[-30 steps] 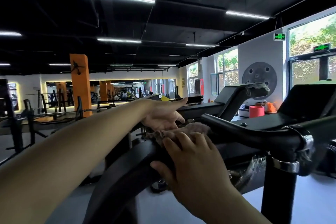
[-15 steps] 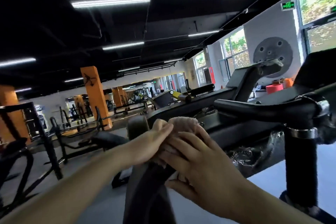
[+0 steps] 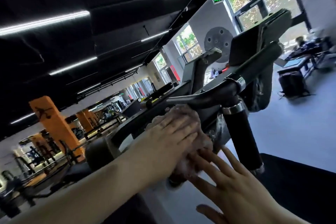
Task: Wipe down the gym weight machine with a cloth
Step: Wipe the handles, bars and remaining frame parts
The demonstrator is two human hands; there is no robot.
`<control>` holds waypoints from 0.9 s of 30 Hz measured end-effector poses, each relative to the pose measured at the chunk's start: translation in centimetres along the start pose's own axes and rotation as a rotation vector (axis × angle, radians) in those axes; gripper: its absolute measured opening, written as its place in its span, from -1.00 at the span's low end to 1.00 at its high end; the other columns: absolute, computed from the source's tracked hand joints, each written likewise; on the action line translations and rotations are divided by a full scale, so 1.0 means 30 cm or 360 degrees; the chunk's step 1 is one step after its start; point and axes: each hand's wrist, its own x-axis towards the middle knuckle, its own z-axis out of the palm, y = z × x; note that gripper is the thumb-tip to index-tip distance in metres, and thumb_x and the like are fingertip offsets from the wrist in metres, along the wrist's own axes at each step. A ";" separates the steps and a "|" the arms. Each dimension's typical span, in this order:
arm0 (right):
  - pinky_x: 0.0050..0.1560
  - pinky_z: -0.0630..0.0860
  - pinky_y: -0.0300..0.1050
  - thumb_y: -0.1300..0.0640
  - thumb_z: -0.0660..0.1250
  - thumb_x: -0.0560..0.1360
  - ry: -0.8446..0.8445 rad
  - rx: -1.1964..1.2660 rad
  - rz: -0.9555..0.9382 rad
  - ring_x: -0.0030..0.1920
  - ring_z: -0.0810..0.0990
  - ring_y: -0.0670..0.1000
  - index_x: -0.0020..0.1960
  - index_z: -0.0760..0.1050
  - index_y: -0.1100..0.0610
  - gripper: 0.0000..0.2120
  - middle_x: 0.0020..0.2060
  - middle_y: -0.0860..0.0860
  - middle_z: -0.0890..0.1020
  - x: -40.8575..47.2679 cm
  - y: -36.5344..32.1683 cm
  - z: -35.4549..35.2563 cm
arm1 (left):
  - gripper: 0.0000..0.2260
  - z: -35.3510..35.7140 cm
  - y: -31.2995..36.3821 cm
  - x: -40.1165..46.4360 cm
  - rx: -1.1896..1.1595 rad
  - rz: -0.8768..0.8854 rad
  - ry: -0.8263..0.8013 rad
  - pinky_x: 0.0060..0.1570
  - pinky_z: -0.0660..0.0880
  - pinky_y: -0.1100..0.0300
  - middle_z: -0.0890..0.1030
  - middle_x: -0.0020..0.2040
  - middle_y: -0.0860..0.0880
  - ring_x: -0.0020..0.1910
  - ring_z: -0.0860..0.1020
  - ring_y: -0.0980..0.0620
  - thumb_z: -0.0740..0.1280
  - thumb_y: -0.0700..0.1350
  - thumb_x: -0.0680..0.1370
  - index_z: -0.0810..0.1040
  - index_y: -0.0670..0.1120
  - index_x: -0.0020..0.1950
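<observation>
The view is strongly tilted. A black weight machine arm (image 3: 196,100) runs across the middle, with a chrome collar and a foam-covered black handle (image 3: 243,136) hanging from it. A pinkish-brown cloth (image 3: 183,114) lies bunched on the arm's lower bar. My left hand (image 3: 171,138) lies flat on top of the cloth with straight fingers, pressing it against the bar. My right hand (image 3: 231,182) is below and to the right, fingers spread and straight, fingertips touching the cloth's lower edge.
A black padded seat (image 3: 298,187) fills the lower right. Orange pillars (image 3: 54,125) and other gym machines stand at the left back. A black backpack (image 3: 292,85) and a person at a table (image 3: 301,47) are at the right by the windows.
The camera has tilted sharply and swung right. My right hand has let go of the cloth and dropped lower with fingers spread. My left hand now lies over the cloth.
</observation>
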 end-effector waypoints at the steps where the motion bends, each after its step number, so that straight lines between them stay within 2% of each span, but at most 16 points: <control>1: 0.31 0.19 0.15 -0.24 -0.15 0.60 -0.0033 -0.0010 0.0037 0.32 0.42 0.11 0.13 0.58 -0.13 -0.45 0.28 0.07 0.54 -0.003 0.000 -0.009 | -0.51 -0.012 0.011 0.028 0.0057 0.0046 -0.0115 0.39 0.13 0.09 0.45 0.37 -0.11 0.37 0.38 -0.07 0.04 -0.09 0.47 0.46 -0.14 0.36; 3: 0.32 0.19 0.16 -0.23 -0.15 0.59 -0.0049 -0.0026 0.0101 0.35 0.37 0.13 0.15 0.59 -0.08 -0.44 0.26 0.12 0.55 -0.003 -0.004 -0.030 | -0.50 -0.027 0.019 0.068 0.0190 0.0142 -0.0339 0.44 -0.23 0.10 0.01 0.56 -0.05 0.53 -0.04 -0.01 0.01 -0.07 0.60 0.07 -0.08 0.55; 4: 0.32 0.19 0.17 -0.22 -0.13 0.59 -0.0052 -0.0040 0.0126 0.37 0.36 0.14 0.17 0.58 -0.05 -0.45 0.26 0.14 0.55 -0.004 -0.007 -0.039 | -0.49 -0.043 0.033 0.085 0.0222 0.0108 -0.0518 0.41 -0.33 0.08 -0.18 0.56 0.01 0.53 -0.20 0.02 -0.03 -0.01 0.64 -0.12 -0.04 0.56; 5: 0.33 0.19 0.17 -0.21 -0.10 0.59 -0.0063 -0.0057 0.0145 0.38 0.37 0.15 0.18 0.57 -0.02 -0.47 0.26 0.16 0.54 -0.006 -0.009 -0.045 | -0.47 -0.049 0.042 0.096 0.0223 0.0067 -0.0613 0.42 -0.34 0.04 -0.27 0.54 0.04 0.52 -0.26 0.05 -0.05 0.04 0.66 -0.21 -0.02 0.55; 8: 0.35 0.18 0.19 -0.23 0.08 0.52 -0.0113 -0.0059 0.0171 0.40 0.35 0.15 0.22 0.56 0.01 -0.52 0.29 0.15 0.51 -0.016 -0.017 -0.060 | -0.40 -0.051 0.058 0.078 0.0138 0.0003 -0.0603 0.47 -0.24 -0.09 -0.31 0.53 0.10 0.50 -0.29 0.09 -0.03 0.19 0.62 -0.24 0.03 0.54; 10: 0.35 0.18 0.19 -0.23 0.13 0.48 -0.0111 -0.0037 0.0127 0.40 0.32 0.14 0.26 0.51 0.00 -0.51 0.32 0.14 0.49 -0.018 -0.018 -0.070 | -0.36 -0.051 0.037 0.030 0.0008 -0.0052 -0.0585 0.46 -0.21 -0.04 -0.34 0.49 0.15 0.49 -0.31 0.12 0.05 0.20 0.61 -0.21 0.05 0.55; 11: 0.34 0.18 0.18 -0.23 0.13 0.46 -0.0099 -0.0031 0.0097 0.40 0.31 0.14 0.28 0.46 0.00 -0.51 0.33 0.13 0.47 -0.016 -0.018 -0.077 | -0.39 -0.048 0.019 -0.002 -0.0019 -0.0033 -0.0490 0.46 -0.16 0.02 -0.28 0.49 0.14 0.49 -0.26 0.13 0.08 0.16 0.61 -0.12 0.04 0.56; 13: 0.32 0.19 0.18 -0.22 0.13 0.44 -0.0067 -0.0038 0.0026 0.40 0.30 0.12 0.30 0.40 0.01 -0.49 0.33 0.10 0.47 -0.009 -0.018 -0.098 | -0.51 -0.056 -0.005 -0.057 -0.0056 0.0022 -0.0310 0.40 0.07 0.10 0.15 0.52 0.02 0.49 0.10 0.06 0.09 0.04 0.56 0.29 -0.03 0.48; 14: 0.32 0.19 0.18 -0.22 0.13 0.43 -0.0044 -0.0047 -0.0017 0.40 0.30 0.11 0.30 0.40 0.01 -0.48 0.33 0.09 0.48 -0.004 -0.015 -0.109 | -0.53 -0.059 -0.017 -0.085 -0.0048 0.0054 -0.0235 0.35 0.16 0.13 0.37 0.43 -0.03 0.43 0.29 0.01 0.09 -0.02 0.51 0.45 -0.06 0.38; 15: 0.32 0.19 0.18 -0.21 0.13 0.43 -0.0017 -0.0052 -0.0061 0.39 0.31 0.10 0.29 0.43 0.01 -0.48 0.32 0.08 0.50 0.004 -0.011 -0.120 | -0.54 -0.057 -0.032 -0.110 -0.0056 0.0073 -0.0179 0.35 0.19 0.16 0.47 0.36 -0.04 0.38 0.38 -0.03 0.09 -0.06 0.47 0.52 -0.08 0.32; 18: 0.33 0.21 0.17 -0.17 0.16 0.42 0.0078 -0.0065 -0.0165 0.38 0.34 0.09 0.25 0.50 0.02 -0.51 0.28 0.06 0.53 0.046 0.019 -0.168 | -0.54 -0.051 -0.064 -0.149 -0.0345 -0.0053 0.0001 0.42 0.10 0.21 0.44 0.37 -0.01 0.39 0.32 0.01 0.13 -0.09 0.49 0.44 -0.08 0.38; 21: 0.39 0.14 0.17 -0.16 0.20 0.40 0.0088 -0.0133 -0.0222 0.41 0.30 0.08 0.29 0.41 0.02 -0.50 0.32 0.07 0.49 0.124 0.084 -0.237 | -0.50 -0.034 -0.094 -0.112 -0.0698 -0.0394 0.0275 0.45 0.01 0.20 0.18 0.44 0.12 0.47 0.09 0.11 0.23 -0.13 0.57 0.14 0.04 0.47; 23: 0.40 0.12 0.16 -0.15 0.14 0.42 0.0074 -0.0190 -0.0208 0.40 0.30 0.09 0.29 0.44 0.02 -0.50 0.32 0.08 0.48 0.186 0.144 -0.282 | -0.48 -0.043 -0.092 -0.048 -0.0883 -0.0540 0.0396 0.41 -0.16 0.40 0.07 0.45 0.18 0.45 -0.08 0.26 0.23 -0.17 0.60 0.05 0.12 0.44; 24: 0.40 0.13 0.18 -0.15 0.12 0.44 0.0068 -0.0211 -0.0187 0.39 0.33 0.10 0.28 0.47 0.02 -0.52 0.30 0.08 0.49 0.218 0.174 -0.301 | -0.48 -0.053 -0.085 -0.005 -0.0966 -0.0527 0.0477 0.36 -0.18 0.52 0.09 0.46 0.16 0.44 -0.09 0.34 0.23 -0.20 0.59 0.06 0.11 0.44; 26: 0.38 0.23 0.22 -0.13 0.08 0.48 0.0014 -0.0204 -0.0123 0.34 0.41 0.12 0.24 0.50 0.03 -0.55 0.27 0.08 0.51 0.278 0.231 -0.335 | -0.53 -0.061 -0.060 0.081 -0.1312 -0.0397 0.0564 0.27 0.10 0.59 0.30 0.38 0.11 0.36 0.18 0.44 0.22 -0.27 0.58 0.24 0.03 0.44; 27: 0.36 0.31 0.22 -0.13 0.07 0.49 -0.0036 -0.0185 -0.0114 0.31 0.45 0.13 0.24 0.51 0.04 -0.54 0.26 0.07 0.53 0.304 0.258 -0.348 | -0.61 -0.050 -0.051 0.115 -0.1499 -0.0333 0.0500 0.17 0.29 0.53 0.39 0.27 0.10 0.21 0.36 0.41 0.22 -0.27 0.58 0.38 -0.03 0.38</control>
